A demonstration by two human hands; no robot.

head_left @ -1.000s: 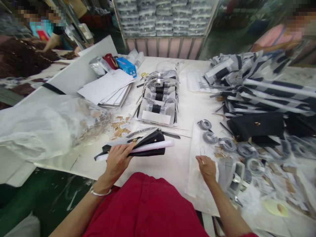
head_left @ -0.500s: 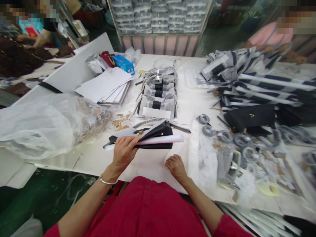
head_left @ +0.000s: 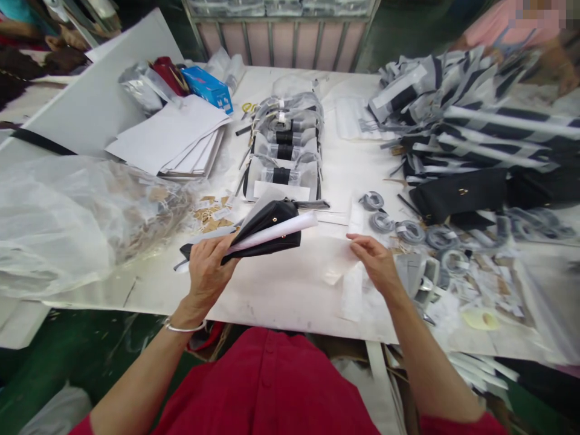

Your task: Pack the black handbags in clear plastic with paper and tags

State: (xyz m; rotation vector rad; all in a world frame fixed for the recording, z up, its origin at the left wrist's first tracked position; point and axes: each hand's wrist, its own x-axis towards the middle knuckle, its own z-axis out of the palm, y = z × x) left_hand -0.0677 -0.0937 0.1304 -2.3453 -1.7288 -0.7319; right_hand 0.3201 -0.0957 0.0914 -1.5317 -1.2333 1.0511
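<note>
My left hand [head_left: 211, 266] is closed around the left end of a black handbag [head_left: 272, 220] held above the table. The bag's flap is partly lifted, and a white paper roll [head_left: 285, 229] sticks out of it to the right. Grey wrapping shows along the bag's back. To the right, my right hand [head_left: 375, 260] pinches the edge of a thin whitish sheet [head_left: 335, 260] between thumb and fingers. The sheet hangs to the left of that hand, apart from the bag.
Wrapped bags [head_left: 281, 175] stand in a row behind the handbag. White sheets [head_left: 167, 133], a blue box [head_left: 208, 87] and a large plastic bag [head_left: 58, 223] lie left. Coiled straps [head_left: 410, 235] and a heap of wrapped black bags [head_left: 489, 145] lie right. Another person is at the far right.
My right hand has moved right and up, now with the thin sheet in its fingers. My left hand still holds the handbag, which sits a little farther left and higher in view.
</note>
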